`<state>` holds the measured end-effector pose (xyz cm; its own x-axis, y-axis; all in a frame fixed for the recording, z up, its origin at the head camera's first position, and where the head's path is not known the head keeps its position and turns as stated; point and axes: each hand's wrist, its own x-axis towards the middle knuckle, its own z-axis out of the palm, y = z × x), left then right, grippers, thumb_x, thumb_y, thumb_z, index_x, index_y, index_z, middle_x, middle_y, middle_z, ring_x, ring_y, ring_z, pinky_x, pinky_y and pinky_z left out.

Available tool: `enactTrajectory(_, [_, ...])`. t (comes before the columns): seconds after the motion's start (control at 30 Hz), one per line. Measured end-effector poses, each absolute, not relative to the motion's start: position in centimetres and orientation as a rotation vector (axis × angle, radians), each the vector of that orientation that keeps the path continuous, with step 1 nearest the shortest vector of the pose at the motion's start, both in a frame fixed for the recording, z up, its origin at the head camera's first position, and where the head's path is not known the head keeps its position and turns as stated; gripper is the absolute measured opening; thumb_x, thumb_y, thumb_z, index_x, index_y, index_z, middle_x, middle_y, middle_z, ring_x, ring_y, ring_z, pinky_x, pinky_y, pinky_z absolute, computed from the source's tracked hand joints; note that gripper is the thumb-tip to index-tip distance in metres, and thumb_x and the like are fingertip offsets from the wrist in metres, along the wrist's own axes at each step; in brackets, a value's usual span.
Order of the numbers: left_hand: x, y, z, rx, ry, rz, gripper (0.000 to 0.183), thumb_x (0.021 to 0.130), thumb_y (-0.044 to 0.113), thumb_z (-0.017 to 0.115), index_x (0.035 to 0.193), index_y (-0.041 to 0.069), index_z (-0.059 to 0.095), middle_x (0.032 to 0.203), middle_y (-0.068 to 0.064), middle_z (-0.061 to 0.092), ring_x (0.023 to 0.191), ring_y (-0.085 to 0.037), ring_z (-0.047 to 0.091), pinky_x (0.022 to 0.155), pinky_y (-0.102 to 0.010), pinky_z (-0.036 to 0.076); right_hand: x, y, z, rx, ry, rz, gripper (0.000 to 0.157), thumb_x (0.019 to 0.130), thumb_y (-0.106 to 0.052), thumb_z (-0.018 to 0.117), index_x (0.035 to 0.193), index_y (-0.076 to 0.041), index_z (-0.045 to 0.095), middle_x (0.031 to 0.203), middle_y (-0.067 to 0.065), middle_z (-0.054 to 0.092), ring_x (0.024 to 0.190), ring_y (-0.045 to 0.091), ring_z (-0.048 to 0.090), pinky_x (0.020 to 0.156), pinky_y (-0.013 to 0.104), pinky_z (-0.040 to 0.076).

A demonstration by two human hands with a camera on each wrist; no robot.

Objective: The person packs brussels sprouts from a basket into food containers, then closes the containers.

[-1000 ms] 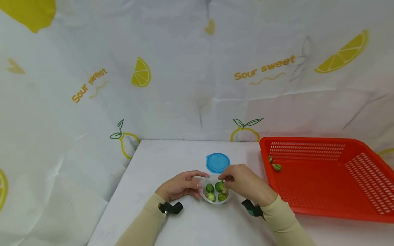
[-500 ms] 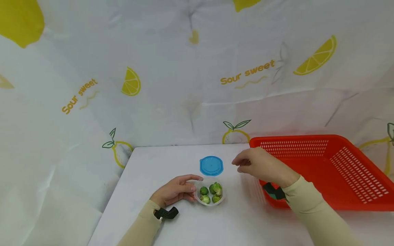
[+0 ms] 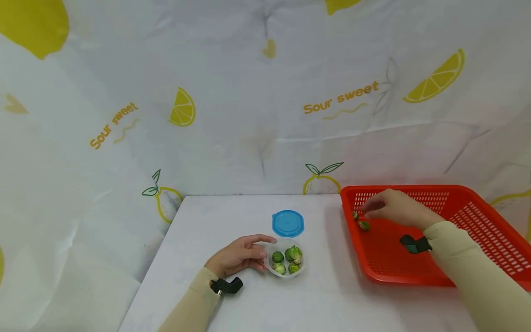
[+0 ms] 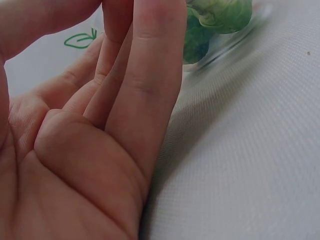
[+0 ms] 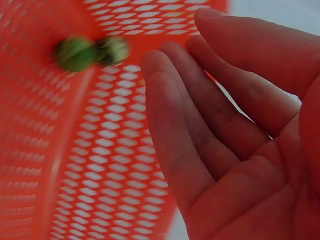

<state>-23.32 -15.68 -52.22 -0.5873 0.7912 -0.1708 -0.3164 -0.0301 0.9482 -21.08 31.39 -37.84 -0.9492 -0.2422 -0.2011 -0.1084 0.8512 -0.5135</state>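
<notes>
My left hand (image 3: pixel 242 254) holds a small clear plastic bowl (image 3: pixel 304 263) by its left side, thumb at the rim and index finger along the far edge. Inside the bowl lie several Brussels sprouts (image 3: pixel 293 254); in the left wrist view some sprouts (image 4: pixel 227 15) show past the fingers. My right hand (image 3: pixel 394 210) is over the left part of a red basket (image 3: pixel 398 280), fingers loosely bent with nothing between them. Just left of its fingertips, two Brussels sprouts (image 3: pixel 364 225) lie against the basket's left wall. The right wrist view shows that pair of sprouts (image 5: pixel 75 53) blurred.
Behind the bowl a blue lid (image 3: pixel 288 223) lies flat on the white table (image 3: pixel 232 212). The basket, with slotted walls, takes up the table's right side. A lemon-printed white sheet (image 3: pixel 232 138) hangs along the table's back edge.
My right hand has left the bowl and moved right, over the basket to the two sprouts. My left hand stays at the bowl. The head view has shifted slightly.
</notes>
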Motion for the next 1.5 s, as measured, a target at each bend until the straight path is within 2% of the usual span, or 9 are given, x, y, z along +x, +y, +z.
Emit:
enactTrajectory(0.27, [-23.2, -15.6, -52.1, 0.520, 1.427, 1.729, 0.053, 0.107, 0.007, 0.063, 0.159, 0.007, 0.050, 0.093, 0.000, 0.078, 0.090, -0.017, 0.081, 0.085, -0.030, 0.067, -22.5, 33.5, -40.1, -0.226, 2.696, -0.744, 0.035, 0.100, -0.028, 0.078, 0.126, -0.005, 0.078, 0.121, 0.011, 0.078, 0.111, 0.030, 0.068, 0.099, 0.061, 0.060])
enactTrajectory(0.47, [-23.2, -15.4, -52.1, 0.524, 1.425, 1.728, 0.053, 0.107, 0.006, 0.064, 0.158, 0.006, 0.051, 0.093, 0.000, 0.079, 0.090, -0.016, 0.081, 0.084, -0.030, 0.067, -23.2, 34.4, -41.1, -0.210, 2.632, -0.766, 0.036, 0.097, -0.027, 0.081, 0.124, -0.003, 0.078, 0.116, 0.009, 0.080, 0.107, 0.025, 0.070, 0.099, 0.058, 0.060])
enactTrajectory(0.87, [-23.4, -15.5, -52.0, 0.519, 1.429, 1.735, 0.055, 0.106, 0.008, 0.066, 0.159, 0.007, 0.050, 0.095, -0.001, 0.079, 0.090, -0.016, 0.081, 0.084, -0.030, 0.068, -23.9, 34.2, -41.7, -0.156, 2.592, -0.762, 0.038, 0.094, -0.027, 0.084, 0.124, -0.004, 0.080, 0.112, 0.006, 0.080, 0.105, 0.023, 0.065, 0.096, 0.052, 0.059])
enactTrajectory(1.5, [-23.5, -15.7, -52.2, 0.514, 1.425, 1.735, 0.053, 0.107, 0.007, 0.064, 0.158, 0.007, 0.051, 0.094, -0.001, 0.078, 0.090, -0.016, 0.081, 0.084, -0.030, 0.067, -24.8, 33.2, -42.4, -0.174, 2.585, -0.712, 0.029, 0.092, -0.023, 0.085, 0.116, -0.007, 0.082, 0.106, 0.003, 0.079, 0.099, 0.021, 0.064, 0.094, 0.050, 0.060])
